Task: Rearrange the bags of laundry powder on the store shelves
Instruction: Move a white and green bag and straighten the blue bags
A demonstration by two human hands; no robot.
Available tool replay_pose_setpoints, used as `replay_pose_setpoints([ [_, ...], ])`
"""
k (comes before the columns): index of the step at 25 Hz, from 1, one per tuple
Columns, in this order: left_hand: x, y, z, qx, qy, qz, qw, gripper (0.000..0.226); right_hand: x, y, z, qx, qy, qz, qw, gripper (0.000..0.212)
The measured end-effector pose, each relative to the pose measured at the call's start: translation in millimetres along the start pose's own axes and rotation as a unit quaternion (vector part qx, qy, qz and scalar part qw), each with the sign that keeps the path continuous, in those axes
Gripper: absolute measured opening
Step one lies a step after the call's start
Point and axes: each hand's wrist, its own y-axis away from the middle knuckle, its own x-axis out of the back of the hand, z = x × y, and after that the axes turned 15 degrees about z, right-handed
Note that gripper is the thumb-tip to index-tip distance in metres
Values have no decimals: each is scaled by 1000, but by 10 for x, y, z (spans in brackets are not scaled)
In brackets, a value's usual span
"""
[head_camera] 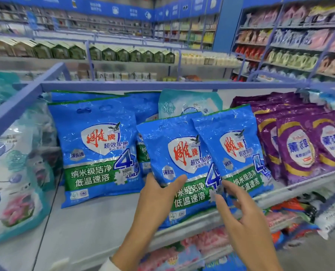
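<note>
We face a store shelf (88,227) stocked with laundry powder. Our left hand (157,194) grips the lower left edge of the middle blue bag (182,169). The thumb lies across the bag's front and the fingers are out of sight behind it, which props the bag upright at the shelf's front lip. Our right hand (241,218) reaches to the bag's other side. Its fingers are loosely spread and only touch where this bag overlaps the right blue bag (239,145). We judge that this steadies both bags while we square them up. A larger blue bag (98,149) leans to the left. Purple bags (307,145) stand in a row on the right. A pale teal bag (188,102) sits behind the blue ones, seemingly out of place.
</note>
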Motion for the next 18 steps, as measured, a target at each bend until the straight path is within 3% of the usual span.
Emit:
replay_pose_setpoints([
  [3,-67,-106,-66,31,75,-12,997,44,-90,-236,16,1,2,-8,1000,43],
  [5,-42,-64,-25,25,98,-2,995,36,-124,-353,33,5,18,-14,1000,66],
  [9,341,31,64,60,148,78,984,22,-224,-539,-34,1,27,-164,986,98],
  [12,719,51,120,69,187,143,969,25,-540,-572,-327,-50,-141,-290,945,67],
  [15,982,-6,176,40,166,230,958,39,-1030,-622,-610,-78,-251,-304,916,27],
  [18,1202,-117,248,18,164,294,942,22,-1415,-629,-897,-165,-309,-317,881,18],
])
